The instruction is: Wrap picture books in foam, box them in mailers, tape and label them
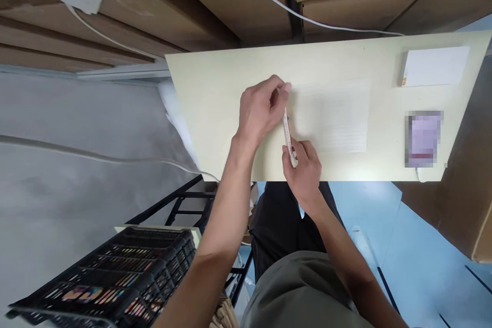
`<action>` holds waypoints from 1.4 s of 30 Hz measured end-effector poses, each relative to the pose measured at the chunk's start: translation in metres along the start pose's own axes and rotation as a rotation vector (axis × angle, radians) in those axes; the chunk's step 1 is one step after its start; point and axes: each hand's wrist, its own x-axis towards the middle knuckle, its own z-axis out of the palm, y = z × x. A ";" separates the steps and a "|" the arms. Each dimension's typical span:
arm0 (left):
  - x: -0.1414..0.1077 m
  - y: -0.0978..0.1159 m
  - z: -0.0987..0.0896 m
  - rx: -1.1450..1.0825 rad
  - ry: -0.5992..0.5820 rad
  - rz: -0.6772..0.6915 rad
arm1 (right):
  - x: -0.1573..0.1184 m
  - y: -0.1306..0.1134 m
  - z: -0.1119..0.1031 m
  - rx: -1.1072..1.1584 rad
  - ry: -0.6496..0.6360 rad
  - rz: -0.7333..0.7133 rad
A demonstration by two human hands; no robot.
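Note:
A slim white pen [287,132] with small printed marks slants between my two hands above the table. My left hand [263,105] is closed at its upper end, thumb and fingers pinched together, and hides that tip. Lower down, my right hand [305,166] grips the other end between thumb and fingers. Just right of the hands, a thin white sheet of paper [334,118] with faint lines of print lies flat on the pale table [207,92].
On the table's right side lie a flat white box [434,66] and a blurred purple item [423,138] with a white cable. Cardboard boxes [238,5] line the back edge. A black plastic crate [154,261] stands low at left, and a white cord [115,159] reaches the table's front-left corner.

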 end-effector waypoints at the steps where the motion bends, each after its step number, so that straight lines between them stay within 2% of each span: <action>1: 0.007 0.000 0.005 0.014 -0.009 0.004 | -0.001 0.001 -0.002 0.021 0.001 0.017; 7: 0.035 0.011 0.045 0.092 -0.090 0.041 | -0.002 0.021 -0.018 0.022 -0.048 0.183; 11: 0.044 0.012 0.072 0.133 -0.112 0.006 | 0.004 0.043 -0.025 -0.153 -0.121 0.301; 14: 0.046 0.008 0.090 0.156 -0.102 -0.041 | 0.015 0.052 -0.030 -0.315 -0.237 0.336; 18: 0.042 0.003 0.105 0.182 -0.062 -0.086 | 0.029 0.052 -0.036 -0.430 -0.388 0.320; 22: 0.037 -0.002 0.109 0.135 0.022 -0.082 | 0.034 0.050 -0.044 -0.425 -0.440 0.319; 24: 0.034 -0.002 0.106 0.099 0.059 -0.068 | 0.031 0.056 -0.053 -0.385 -0.359 0.334; 28: 0.014 0.012 0.103 0.050 0.078 0.012 | 0.024 0.089 -0.080 -0.319 0.052 0.417; 30: -0.001 0.021 0.108 0.039 0.040 0.048 | 0.023 0.109 -0.089 -0.310 0.191 0.459; 33: -0.021 0.030 0.123 0.050 -0.019 0.087 | 0.023 0.132 -0.089 -0.250 0.215 0.477; 36: -0.029 0.033 0.133 0.069 -0.026 0.087 | 0.025 0.138 -0.081 -0.176 0.204 0.456; 39: -0.030 0.042 0.129 0.014 -0.062 0.032 | 0.025 0.129 -0.081 -0.133 0.242 0.400; 42: -0.034 0.065 0.112 -0.136 -0.110 -0.078 | 0.024 0.104 -0.093 -0.104 0.281 0.287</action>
